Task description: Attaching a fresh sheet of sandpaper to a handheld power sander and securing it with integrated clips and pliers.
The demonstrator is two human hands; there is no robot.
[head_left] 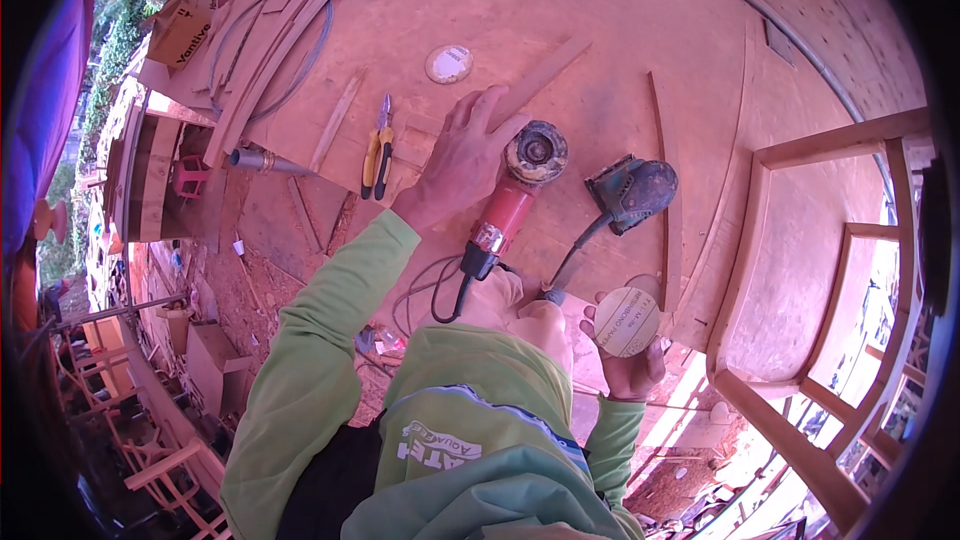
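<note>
Head view, looking down on wooden table (560, 0).

Left hand (462, 165) near centre: fingers spread, palm down, resting on table and against head end of red grinder (510, 202). Not wrapped round it. Grinder lying flat, round pad (537, 151) facing up at 12 o'clock end, red body running toward 7 o'clock, black cord (452, 295) looping off table edge toward green sleeve.

Right hand (628, 360) at approx 5 o'clock of frame, off table edge: fingers curled, pinching pale round sanding disc (627, 321) by its lower rim, printed back facing camera. Disc well apart from grinder pad.

Blue-green sander (630, 190) just beside grinder head, at its 3 o'clock, own cable trailing toward 7 o'clock.

Pliers w/ yellow-black handles (377, 155) at 9 o'clock of left hand, near, not touching. White round disc (449, 64) at 12 o'clock of left hand, apart. Thin wood strips (290, 30) and loose wire toward 10 o'clock. Cardboard box (182, 22) at far 10 o'clock. Wooden chair frame (830, 270) at 3 o'clock, beside table.
</note>
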